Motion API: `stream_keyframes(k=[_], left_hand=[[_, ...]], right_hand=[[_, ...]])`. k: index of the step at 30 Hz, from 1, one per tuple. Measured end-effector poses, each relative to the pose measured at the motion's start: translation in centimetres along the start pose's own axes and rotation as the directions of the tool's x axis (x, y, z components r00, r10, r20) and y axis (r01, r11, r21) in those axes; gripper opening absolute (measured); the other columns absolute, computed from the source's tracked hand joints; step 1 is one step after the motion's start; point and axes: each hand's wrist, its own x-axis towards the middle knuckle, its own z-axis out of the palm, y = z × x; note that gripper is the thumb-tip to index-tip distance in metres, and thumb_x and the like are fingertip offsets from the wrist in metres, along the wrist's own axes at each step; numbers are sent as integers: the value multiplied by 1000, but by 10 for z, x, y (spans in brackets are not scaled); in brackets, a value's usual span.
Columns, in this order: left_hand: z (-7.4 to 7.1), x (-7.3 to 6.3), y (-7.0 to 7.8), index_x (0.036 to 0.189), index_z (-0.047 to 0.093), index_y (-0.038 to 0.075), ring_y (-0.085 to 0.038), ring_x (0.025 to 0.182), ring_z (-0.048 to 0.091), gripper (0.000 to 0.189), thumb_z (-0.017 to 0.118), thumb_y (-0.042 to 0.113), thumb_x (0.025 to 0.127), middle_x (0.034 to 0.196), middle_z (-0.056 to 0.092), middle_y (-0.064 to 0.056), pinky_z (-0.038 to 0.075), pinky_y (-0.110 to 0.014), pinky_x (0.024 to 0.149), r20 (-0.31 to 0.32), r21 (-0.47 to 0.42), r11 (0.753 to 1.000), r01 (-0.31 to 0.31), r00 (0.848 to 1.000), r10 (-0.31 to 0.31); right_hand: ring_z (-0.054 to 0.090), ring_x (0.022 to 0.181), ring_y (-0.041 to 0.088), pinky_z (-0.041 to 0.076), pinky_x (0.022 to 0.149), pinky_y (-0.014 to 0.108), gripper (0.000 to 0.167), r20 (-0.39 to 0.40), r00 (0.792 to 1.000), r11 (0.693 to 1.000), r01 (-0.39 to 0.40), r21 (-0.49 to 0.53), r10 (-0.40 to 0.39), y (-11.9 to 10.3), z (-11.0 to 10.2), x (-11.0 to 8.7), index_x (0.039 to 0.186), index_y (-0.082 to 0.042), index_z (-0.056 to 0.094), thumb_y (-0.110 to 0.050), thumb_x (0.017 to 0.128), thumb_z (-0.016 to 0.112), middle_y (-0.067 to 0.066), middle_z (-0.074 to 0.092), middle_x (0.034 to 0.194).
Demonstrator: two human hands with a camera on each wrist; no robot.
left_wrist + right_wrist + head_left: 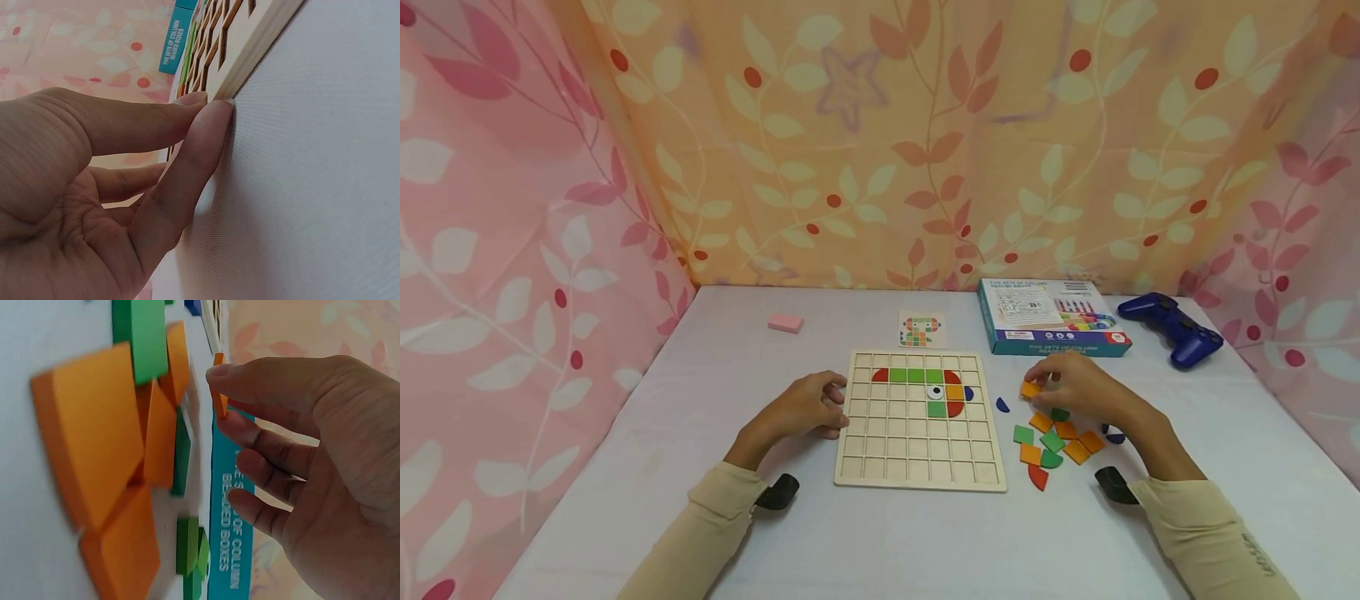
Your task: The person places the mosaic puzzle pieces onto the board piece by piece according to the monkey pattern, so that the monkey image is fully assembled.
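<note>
At the left edge of the wooden grid board, my left hand pinches the rim with thumb and finger, as the left wrist view shows at the board's side. Red, green, orange and blue tiles and a white eye tile fill cells in the board's upper part. My right hand holds an orange square tile between thumb and fingertip, above the table right of the board. Below that hand lies a loose pile of orange tiles, green tiles and a red quarter-round tile.
Behind the board lies a pattern card. A flat box and a blue game controller are at the back right. A pink block sits at the back left. One blue half-round tile lies beside the board.
</note>
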Motion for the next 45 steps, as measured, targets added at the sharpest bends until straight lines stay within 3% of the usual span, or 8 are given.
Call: stream_keyframes(k=[6, 14, 22, 28, 34, 45], left_hand=[[0, 0, 0, 147, 50, -7, -19, 84, 69, 66, 78, -2, 89, 121, 59, -19, 66, -32, 74, 5, -4, 1000, -1, 1000, 1], [0, 1, -1, 148, 50, -6, -19, 83, 69, 66, 79, -1, 89, 121, 59, -18, 65, -32, 73, 3, -2, 1000, 2, 1000, -2], [1, -1, 0, 147, 50, -6, -18, 83, 69, 66, 79, -1, 89, 120, 60, -17, 65, -30, 72, -14, 19, 1000, 10, 1000, -10], [1, -2, 1, 148, 51, -5, -19, 84, 69, 65, 79, -1, 89, 120, 60, -18, 65, -30, 72, -19, 19, 1000, 11, 1000, -11], [1, -2, 1, 147, 51, -6, -19, 83, 68, 65, 79, -2, 89, 120, 60, -18, 65, -31, 73, -18, 14, 1000, 13, 1000, -13], [1, -2, 1, 146, 51, -7, -18, 84, 69, 64, 79, -3, 89, 119, 60, -18, 65, -31, 72, -15, 2, 1000, 3, 1000, -3]], right_hand=[[55, 104, 24, 56, 82, 34, 35, -8, 1000, 1000, 13, 18, -13, -19, 5, 7, 121, -15, 79, -28, 89, 81, 0, 71, 106], [57, 111, 28, 56, 94, 51, 32, -19, 996, 996, 84, 18, -84, -50, 13, 23, 120, -15, 80, -30, 91, 81, 2, 73, 112], [55, 103, 23, 49, 86, 37, 26, -17, 973, 973, 232, -2, -232, -73, 26, 43, 117, -12, 80, -21, 93, 78, 0, 72, 108], [52, 101, 23, 48, 81, 34, 28, -7, 966, 966, 259, 1, -259, -91, 36, 55, 119, -11, 81, -23, 93, 80, 2, 73, 108], [53, 105, 22, 52, 86, 32, 31, 7, 961, 961, 278, -1, -278, -109, 46, 65, 122, -12, 80, -24, 93, 82, 1, 73, 109], [54, 110, 22, 51, 102, 41, 29, 38, 940, 940, 340, -21, -340, -134, 63, 80, 121, -10, 80, -22, 94, 82, 0, 75, 112]])
